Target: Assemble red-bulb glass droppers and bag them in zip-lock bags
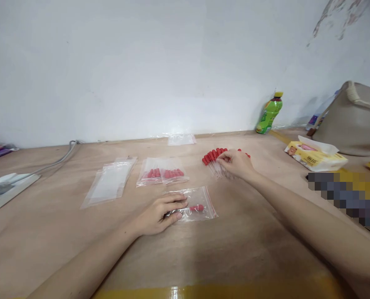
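Note:
Fingers stretched, my left hand (161, 211) rests over the left part of a clear zip bag (208, 199). Inside that bag lies a single red-bulbed dropper (197, 208), its clear stem partly under my fingers. Farther right, a fanned pile of droppers with red bulbs (210, 157) and clear tubes lies on the table. My right hand (236, 162) is over the pile, thumb and fingertips pinched together at a dropper there; the hand hides part of the pile. Two filled zip bags (154, 173) with several red-bulbed droppers lie overlapping behind my left hand.
Flat, overlapping zip bags (112, 182) lie at left; another bag (181, 140) is by the wall. A cable (59, 160) runs to a white object (17, 187). On the right stand a green bottle (269, 114), tissue pack (315, 158) and grey-beige bag (346, 124).

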{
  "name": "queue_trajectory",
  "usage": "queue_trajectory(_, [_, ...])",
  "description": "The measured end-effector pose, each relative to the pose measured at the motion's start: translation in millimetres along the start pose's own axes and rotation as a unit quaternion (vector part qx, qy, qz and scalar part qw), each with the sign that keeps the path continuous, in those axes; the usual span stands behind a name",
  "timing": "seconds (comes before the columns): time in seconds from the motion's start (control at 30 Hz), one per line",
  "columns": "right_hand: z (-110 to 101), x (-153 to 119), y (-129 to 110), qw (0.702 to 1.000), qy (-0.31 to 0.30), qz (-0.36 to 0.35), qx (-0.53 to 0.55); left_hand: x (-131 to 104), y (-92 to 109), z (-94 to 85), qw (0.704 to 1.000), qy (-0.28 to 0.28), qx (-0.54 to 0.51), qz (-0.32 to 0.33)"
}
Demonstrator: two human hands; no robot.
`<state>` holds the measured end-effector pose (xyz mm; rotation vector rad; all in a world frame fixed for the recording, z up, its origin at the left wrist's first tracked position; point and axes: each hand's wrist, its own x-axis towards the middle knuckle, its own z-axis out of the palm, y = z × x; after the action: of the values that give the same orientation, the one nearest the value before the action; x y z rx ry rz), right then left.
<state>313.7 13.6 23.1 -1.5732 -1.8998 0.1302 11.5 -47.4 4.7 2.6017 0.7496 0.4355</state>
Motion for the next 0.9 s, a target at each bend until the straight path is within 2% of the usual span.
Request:
queue_trajectory(0.07, [3.4, 18.9, 5.1, 0.997, 0.029, -0.002, -0.076, 0.0, 0.3, 0.6, 1.0, 0.007, -0.004, 0.001])
queue_trajectory(0.13, [10.2, 34.4, 8.1, 0.992, 0.03, -0.02, -0.121, 0.0, 1.1, 0.8, 1.0, 0.009, -0.007, 0.0])
queue_trajectory(0.23, [21.3, 50.9, 9.5, 0.985, 0.0, -0.048, -0.163, 0.0, 2.1, 1.0, 1.0, 0.01, -0.009, 0.002])
queue_trajectory(0.33, [27.3, 61.1, 9.1, 0.978, -0.039, -0.039, -0.202, 0.4, 1.8, 1.3, 1.0, 0.013, -0.013, 0.005])
queue_trajectory(0.5, [27.6, 69.7, 6.6, 0.975, -0.071, -0.023, -0.209, 1.1, 1.9, 1.7, 1.0, 0.023, -0.017, 0.011])
queue_trajectory(0.63, [26.7, 72.7, 6.2, 0.98, -0.074, -0.001, -0.185, 1.2, 3.9, 1.1, 1.0, 0.019, -0.016, 0.006])
queue_trajectory(0.73, [21.2, 72.7, 7.5, 0.994, -0.046, 0.01, -0.101, 0.9, 4.3, 0.9, 1.0, 0.017, -0.008, 0.004])
queue_trajectory(0.8, [13.5, 69.1, 8.0, 0.999, -0.027, 0.016, 0.036, 0.6, 4.2, 0.9, 1.0, 0.018, -0.002, 0.003])
queue_trajectory(0.83, [8.8, 65.2, 7.9, 0.992, -0.014, 0.018, 0.122, 0.6, 4.3, 0.8, 1.0, 0.019, 0.0, 0.002])
queue_trajectory(0.9, [-0.4, 52.4, 7.5, 0.959, 0.033, 0.029, 0.281, 0.6, 4.8, 0.4, 1.0, 0.019, 0.004, 0.001])
